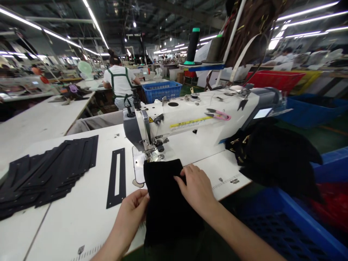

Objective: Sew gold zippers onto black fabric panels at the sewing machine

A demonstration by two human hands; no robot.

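Observation:
A black fabric piece [165, 203] lies on the white sewing table, its far edge close to the needle area of the sewing machine [187, 116]. My left hand [134, 206] pinches the fabric's left edge between thumb and fingers. On the far right corner rests my right hand [197, 186], its fingers curled over the edge and the thumb on top of the cloth. The fabric hangs down over the table's front edge. Left of the machine's foot lies a single black frame-shaped strip [116, 177] with a long slot.
A fanned pile of black strips [54, 170] covers the table's left side. Pink-handled thread snips [219, 114] lie on the machine arm. Black cloth [277, 156] is heaped at right above a blue crate [285, 224]. A person [119, 79] sits working beyond the machine.

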